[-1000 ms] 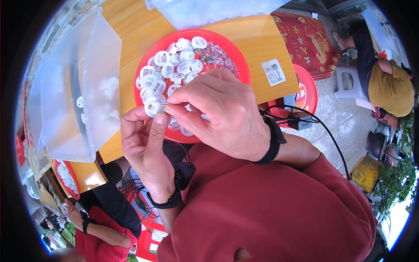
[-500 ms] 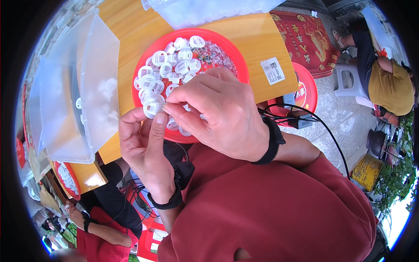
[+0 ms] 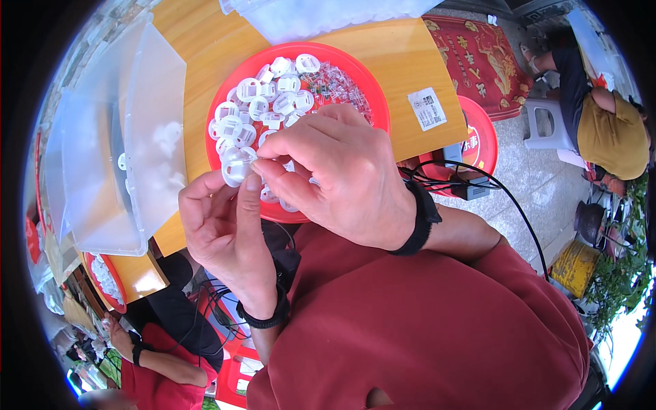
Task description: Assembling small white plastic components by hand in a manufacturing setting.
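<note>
Between its thumb and fingers my left hand [image 3: 229,236] pinches a round white plastic piece [image 3: 236,168] with a slot in it. My right hand [image 3: 335,174] is closed in a pinch at that piece's right edge; whatever small part lies between its fingertips is mostly hidden, though a clear bit shows. Both hands are above the near part of a red round tray [image 3: 372,72]. In the tray lie many similar white round pieces [image 3: 258,108], piled at the left and middle. A heap of small clear parts [image 3: 338,85] fills its upper right, partly behind my right hand.
Left of the tray stands a translucent plastic bin [image 3: 154,137] with white pieces inside; another bin [image 3: 328,15] is at the back. A printed label [image 3: 427,109] lies on the wooden table [image 3: 403,61]. Black cables [image 3: 506,188] run at the right. Other people sit lower left and far right.
The white piece has been turned slightly, and its end at my right fingertips has come closer to them. My left hand has shifted a little left; both still pinch.
</note>
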`<state>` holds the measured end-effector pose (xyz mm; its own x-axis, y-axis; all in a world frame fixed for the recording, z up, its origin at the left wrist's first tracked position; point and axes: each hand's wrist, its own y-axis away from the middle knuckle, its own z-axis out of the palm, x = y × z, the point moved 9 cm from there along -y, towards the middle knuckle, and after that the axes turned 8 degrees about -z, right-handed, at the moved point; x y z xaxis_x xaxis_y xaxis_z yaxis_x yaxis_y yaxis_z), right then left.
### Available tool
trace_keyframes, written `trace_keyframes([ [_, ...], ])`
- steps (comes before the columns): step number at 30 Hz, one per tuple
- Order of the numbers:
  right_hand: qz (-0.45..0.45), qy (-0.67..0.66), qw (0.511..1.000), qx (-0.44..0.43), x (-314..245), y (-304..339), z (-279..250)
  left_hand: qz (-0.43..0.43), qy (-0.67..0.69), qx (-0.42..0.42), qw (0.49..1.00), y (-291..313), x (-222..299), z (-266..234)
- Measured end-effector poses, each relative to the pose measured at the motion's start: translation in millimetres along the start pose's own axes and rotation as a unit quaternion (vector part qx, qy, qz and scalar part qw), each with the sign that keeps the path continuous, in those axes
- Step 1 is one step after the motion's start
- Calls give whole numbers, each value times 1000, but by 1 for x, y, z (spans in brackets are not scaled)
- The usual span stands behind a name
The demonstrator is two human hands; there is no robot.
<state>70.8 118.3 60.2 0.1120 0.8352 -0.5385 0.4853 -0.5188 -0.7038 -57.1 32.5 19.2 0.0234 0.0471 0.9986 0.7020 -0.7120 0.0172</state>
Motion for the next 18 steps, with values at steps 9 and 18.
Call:
trace_keyframes([
  [9, -16, -10, 999, -29, 5, 1, 6, -16, -12, -17, 1000, 1, -5, 1],
  [18, 123, -284, 947, -80, 33, 1, 14, -37, 24, -52, 998, 4, -5, 2],
])
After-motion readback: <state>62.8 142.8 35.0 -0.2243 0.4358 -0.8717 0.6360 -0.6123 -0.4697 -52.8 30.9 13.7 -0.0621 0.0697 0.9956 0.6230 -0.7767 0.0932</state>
